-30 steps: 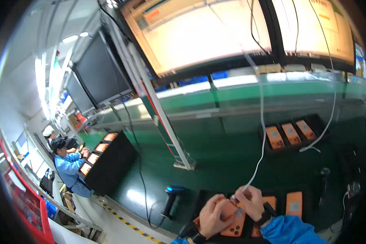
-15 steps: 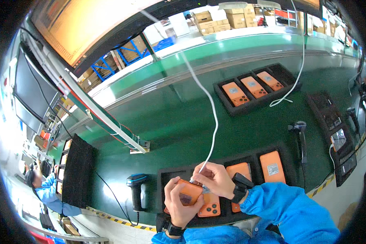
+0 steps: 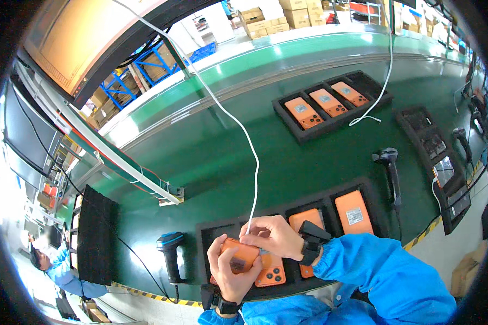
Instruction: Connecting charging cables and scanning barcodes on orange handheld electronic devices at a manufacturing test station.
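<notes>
My left hand (image 3: pixel 232 277) is closed around an orange phone (image 3: pixel 243 253), tilted above the near black foam tray (image 3: pixel 377 223). At the phone's upper edge, my right hand (image 3: pixel 276 235) pinches the end of a white cable (image 3: pixel 256 165). The fingers hide the plug, so I cannot tell whether it sits in the port. Under my hands lies another orange phone (image 3: pixel 271 272), its cameras facing up. Two more, an orange phone (image 3: pixel 307 218) by my right wrist and a labelled orange phone (image 3: pixel 354 212), rest in the tray's compartments to the right.
A corded scanner (image 3: pixel 171 255) stands left of the tray, a black scanner (image 3: pixel 389 172) to the right. Farther back is a foam tray (image 3: pixel 309 135) with three orange phones, a loose cable over it. A device tray (image 3: pixel 417 130) lies far right; a white post (image 3: pixel 130 169) rises left. A co-worker sits far left.
My right fingers and the cable end have come closer against the phone's edge, where a bit of plug showed before. The cable's upper part has swung left. The whole view has shifted slightly.
</notes>
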`<state>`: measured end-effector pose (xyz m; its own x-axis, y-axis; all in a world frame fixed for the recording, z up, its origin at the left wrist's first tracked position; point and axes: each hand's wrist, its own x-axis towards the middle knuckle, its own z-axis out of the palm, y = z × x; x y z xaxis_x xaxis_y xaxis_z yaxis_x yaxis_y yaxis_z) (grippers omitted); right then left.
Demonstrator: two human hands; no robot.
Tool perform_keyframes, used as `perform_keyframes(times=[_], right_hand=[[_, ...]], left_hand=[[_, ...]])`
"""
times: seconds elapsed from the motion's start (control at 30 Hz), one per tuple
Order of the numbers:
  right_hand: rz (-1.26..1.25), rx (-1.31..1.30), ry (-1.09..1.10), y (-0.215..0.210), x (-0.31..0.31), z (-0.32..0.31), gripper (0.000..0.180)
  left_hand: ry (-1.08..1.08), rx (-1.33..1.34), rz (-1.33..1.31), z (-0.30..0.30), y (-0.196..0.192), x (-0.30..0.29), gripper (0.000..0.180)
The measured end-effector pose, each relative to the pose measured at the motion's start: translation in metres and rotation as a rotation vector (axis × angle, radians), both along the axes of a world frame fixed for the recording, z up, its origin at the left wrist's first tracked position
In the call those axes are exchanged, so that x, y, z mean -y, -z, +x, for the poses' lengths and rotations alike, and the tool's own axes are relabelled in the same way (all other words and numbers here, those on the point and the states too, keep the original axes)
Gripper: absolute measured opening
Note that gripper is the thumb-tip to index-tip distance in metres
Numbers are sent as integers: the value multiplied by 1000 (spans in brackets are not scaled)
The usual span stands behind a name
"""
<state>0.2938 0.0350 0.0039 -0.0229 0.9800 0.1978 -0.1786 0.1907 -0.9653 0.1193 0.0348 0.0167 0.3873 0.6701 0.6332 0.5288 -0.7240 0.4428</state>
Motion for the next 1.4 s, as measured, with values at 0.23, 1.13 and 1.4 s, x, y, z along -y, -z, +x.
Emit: perform_keyframes(times=[0.23, 1.13, 1.4], right_hand=[[-39, 3, -30, 4, 3, -5, 16], [591, 819, 640, -97, 83, 67, 21], [4, 1166, 970, -30, 135, 188, 52]], left_hand=[[10, 22, -6, -8, 4, 4, 65], [163, -304, 77, 96, -12, -45, 24], [740, -287, -31, 165, 19, -25, 30]])
